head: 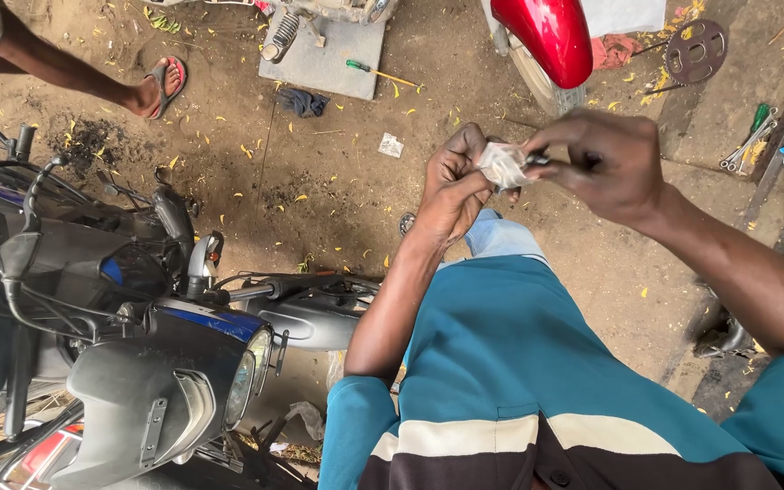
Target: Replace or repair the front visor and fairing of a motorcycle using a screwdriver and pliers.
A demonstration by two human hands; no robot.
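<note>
Head view:
- Left hand (454,186) is clenching a crumpled whitish wrapper (502,163).
- Right hand (605,163), at three o'clock from it, is pinching the wrapper's edge, touching.
- Motorcycle (165,363) is standing at eight o'clock.

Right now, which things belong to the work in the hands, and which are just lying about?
In hand:
left hand and right hand, both gripping a small crumpled clear wrapper.

Lying about:
screwdriver, dark rag, paper scrap, sprocket, wrenches, parked motorcycle, red fender.
</note>
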